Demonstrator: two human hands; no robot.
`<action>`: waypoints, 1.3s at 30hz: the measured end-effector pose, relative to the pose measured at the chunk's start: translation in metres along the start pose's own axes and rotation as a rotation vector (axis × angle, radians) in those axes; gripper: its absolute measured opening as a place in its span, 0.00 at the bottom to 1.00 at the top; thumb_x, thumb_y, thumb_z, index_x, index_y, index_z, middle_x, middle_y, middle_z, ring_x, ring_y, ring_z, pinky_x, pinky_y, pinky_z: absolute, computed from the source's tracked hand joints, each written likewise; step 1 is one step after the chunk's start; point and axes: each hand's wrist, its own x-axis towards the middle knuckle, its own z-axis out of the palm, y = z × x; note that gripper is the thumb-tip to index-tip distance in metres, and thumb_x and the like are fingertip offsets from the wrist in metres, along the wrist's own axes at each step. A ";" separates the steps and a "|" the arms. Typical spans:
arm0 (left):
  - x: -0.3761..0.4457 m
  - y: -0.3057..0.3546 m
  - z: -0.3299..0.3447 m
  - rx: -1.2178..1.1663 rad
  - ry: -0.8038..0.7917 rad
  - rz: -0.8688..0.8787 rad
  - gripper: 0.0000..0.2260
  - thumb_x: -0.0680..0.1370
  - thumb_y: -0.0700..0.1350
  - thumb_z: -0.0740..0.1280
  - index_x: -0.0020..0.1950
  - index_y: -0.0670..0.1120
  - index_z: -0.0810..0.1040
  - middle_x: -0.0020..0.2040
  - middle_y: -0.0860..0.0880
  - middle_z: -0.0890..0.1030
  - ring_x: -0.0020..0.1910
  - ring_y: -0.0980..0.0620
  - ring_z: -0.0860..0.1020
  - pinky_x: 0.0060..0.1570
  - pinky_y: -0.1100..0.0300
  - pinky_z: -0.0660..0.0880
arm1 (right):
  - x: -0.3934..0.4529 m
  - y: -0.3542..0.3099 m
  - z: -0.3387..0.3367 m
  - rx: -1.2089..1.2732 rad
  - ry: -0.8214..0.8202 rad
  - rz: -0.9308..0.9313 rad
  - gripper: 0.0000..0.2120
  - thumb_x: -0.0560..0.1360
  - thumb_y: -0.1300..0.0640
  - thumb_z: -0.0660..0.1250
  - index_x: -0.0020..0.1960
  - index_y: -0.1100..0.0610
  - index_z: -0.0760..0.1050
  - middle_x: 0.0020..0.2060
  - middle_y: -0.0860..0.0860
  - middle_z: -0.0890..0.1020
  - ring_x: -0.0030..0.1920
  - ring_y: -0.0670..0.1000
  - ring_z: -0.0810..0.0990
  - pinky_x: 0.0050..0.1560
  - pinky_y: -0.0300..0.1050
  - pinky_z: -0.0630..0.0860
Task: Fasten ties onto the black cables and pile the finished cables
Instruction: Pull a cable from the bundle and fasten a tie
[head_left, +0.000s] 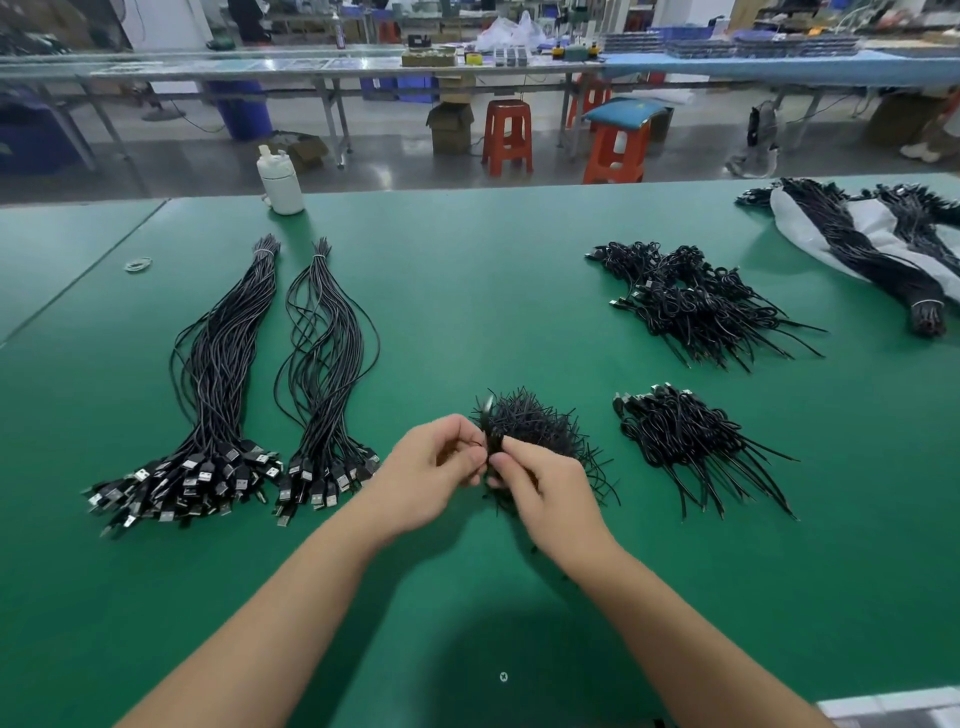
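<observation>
My left hand (434, 470) and my right hand (540, 486) meet above the green table (467, 291), both pinching a folded black cable (491, 434) whose plug end sticks up blurred. Just behind the hands lies a heap of loose black ties (540, 421). Two long bundles of straight black USB cables (223, 395) (324, 374) lie to the left. Two piles of coiled, tied cables (685, 436) (691, 301) sit to the right.
A white bottle (280, 179) stands at the far edge. Rubber bands (138, 265) lie far left. More bundled cables on a white sheet (878, 244) occupy the far right corner. Red stools (506, 135) and workbenches stand beyond the table.
</observation>
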 end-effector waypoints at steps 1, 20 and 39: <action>0.000 0.000 0.002 0.123 0.063 0.043 0.09 0.80 0.35 0.64 0.44 0.47 0.75 0.35 0.52 0.78 0.35 0.55 0.74 0.41 0.61 0.73 | 0.002 -0.003 0.002 0.106 -0.015 0.109 0.04 0.81 0.59 0.64 0.49 0.53 0.76 0.39 0.48 0.84 0.41 0.50 0.85 0.46 0.45 0.79; -0.002 0.001 0.003 0.508 0.261 0.240 0.08 0.79 0.38 0.66 0.44 0.49 0.72 0.35 0.57 0.74 0.36 0.62 0.72 0.37 0.68 0.65 | 0.013 0.000 -0.003 0.544 -0.053 0.203 0.09 0.75 0.67 0.71 0.53 0.57 0.82 0.43 0.64 0.80 0.32 0.45 0.77 0.35 0.38 0.76; -0.004 -0.002 0.007 0.457 0.289 0.228 0.06 0.78 0.37 0.66 0.44 0.46 0.73 0.37 0.54 0.76 0.37 0.55 0.72 0.38 0.67 0.67 | 0.014 0.006 -0.004 0.492 -0.173 0.239 0.13 0.77 0.65 0.70 0.59 0.55 0.81 0.38 0.47 0.82 0.33 0.45 0.75 0.37 0.40 0.76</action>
